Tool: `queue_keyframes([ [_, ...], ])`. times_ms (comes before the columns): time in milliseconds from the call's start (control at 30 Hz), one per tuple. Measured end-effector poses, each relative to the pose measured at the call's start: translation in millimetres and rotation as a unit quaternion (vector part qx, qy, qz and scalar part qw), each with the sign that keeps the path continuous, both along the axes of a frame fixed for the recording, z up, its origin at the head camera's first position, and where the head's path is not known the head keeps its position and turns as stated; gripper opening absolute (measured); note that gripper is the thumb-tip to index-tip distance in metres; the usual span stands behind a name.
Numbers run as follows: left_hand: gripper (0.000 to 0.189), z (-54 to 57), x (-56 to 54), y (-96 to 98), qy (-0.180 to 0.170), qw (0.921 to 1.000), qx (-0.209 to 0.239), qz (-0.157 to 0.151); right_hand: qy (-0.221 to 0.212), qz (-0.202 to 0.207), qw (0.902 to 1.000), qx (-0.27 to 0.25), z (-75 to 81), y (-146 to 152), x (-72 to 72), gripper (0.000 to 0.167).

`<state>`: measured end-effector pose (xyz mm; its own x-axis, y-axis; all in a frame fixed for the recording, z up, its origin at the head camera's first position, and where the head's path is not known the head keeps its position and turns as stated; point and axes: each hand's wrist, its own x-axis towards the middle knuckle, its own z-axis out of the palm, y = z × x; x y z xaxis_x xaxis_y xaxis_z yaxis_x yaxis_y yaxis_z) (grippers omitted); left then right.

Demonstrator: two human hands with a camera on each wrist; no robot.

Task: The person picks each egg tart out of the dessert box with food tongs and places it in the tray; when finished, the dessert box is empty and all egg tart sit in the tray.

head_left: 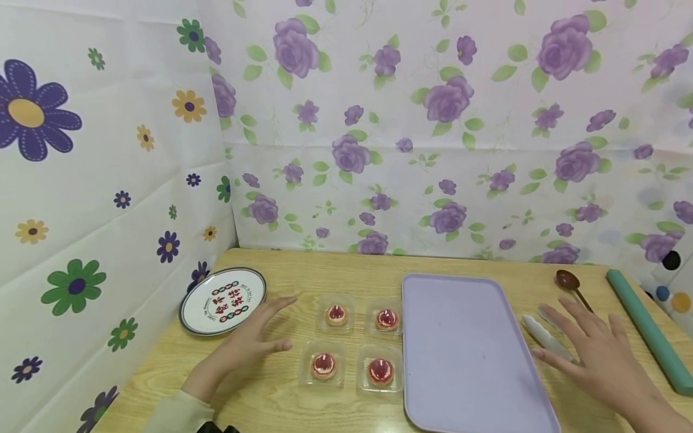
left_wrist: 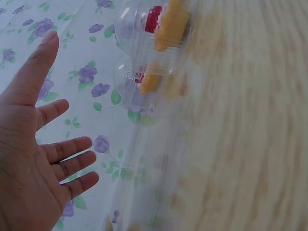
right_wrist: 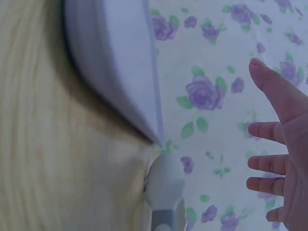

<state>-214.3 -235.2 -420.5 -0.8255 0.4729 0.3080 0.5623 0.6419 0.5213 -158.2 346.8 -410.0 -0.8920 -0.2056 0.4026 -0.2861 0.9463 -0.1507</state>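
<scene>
My left hand [head_left: 245, 344] hovers over the wood table with its fingers spread, between a round plate [head_left: 200, 310] and several red-topped tarts in clear plastic boxes. The nearest are the front left tart [head_left: 323, 365] and the back left tart [head_left: 336, 314]. In the left wrist view the left palm [left_wrist: 24, 159] faces the boxed tarts [left_wrist: 171, 26], holding nothing. On the other side my right hand [head_left: 603, 355] is held with fingers apart over the white and grey tongs [head_left: 545, 338], partly covering them. Nothing is in its grasp in the right wrist view, where the tongs [right_wrist: 165, 185] appear beside it.
A lilac tray [head_left: 468, 355] lies between the boxed tarts and the tongs. Behind the right hand is a dark brown spoon [head_left: 568, 279]. A green roll [head_left: 646, 328] lies along the right edge. Flowered cloth [head_left: 400, 180] hangs at the back and left.
</scene>
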Motion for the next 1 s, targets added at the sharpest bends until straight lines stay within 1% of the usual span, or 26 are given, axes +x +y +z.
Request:
queue_keyframes([
  [67,0.080,2.1,0.3,2.4,-0.021,0.9993,0.023,-0.019,0.012,0.008,0.9999,0.002,5.6,-6,1.8,0.082],
  [200,0.077,2.8,0.3,6.4,-0.061,0.9962,0.044,-0.044,0.030,0.032,0.9990,-0.002,16.4,-19,5.6,0.082],
  [367,0.077,0.7,0.9,9.3,-0.079,0.9934,0.049,-0.067,0.050,0.075,0.9958,-0.014,26.9,-39,9.7,0.081],
  [533,0.072,-1.2,2.8,10.2,-0.115,0.9850,0.085,-0.097,0.059,0.102,0.9928,-0.023,32.9,-60,13.7,0.078],
  [567,0.071,-1.6,3.4,10.3,-0.123,0.9830,0.093,-0.100,0.059,0.105,0.9923,-0.028,34.4,-64,14.7,0.078],
  [633,0.070,-3.0,4.5,10.4,-0.131,0.9812,0.096,-0.104,0.060,0.111,0.9915,-0.031,37.0,-71,15.8,0.076],
  [800,0.070,-8.6,7.4,10.3,-0.136,0.9815,0.086,-0.104,0.054,0.124,0.9903,-0.032,45.9,-90,16.8,0.072],
  [867,0.070,-10.4,8.5,10.1,-0.142,0.9800,0.091,-0.106,0.056,0.133,0.9890,-0.032,49.1,-98,16.0,0.070],
  [1000,0.072,-12.0,10.5,10.9,-0.180,0.9712,0.111,-0.109,0.065,0.153,0.9856,-0.028,53.2,-112,13.3,0.067],
])
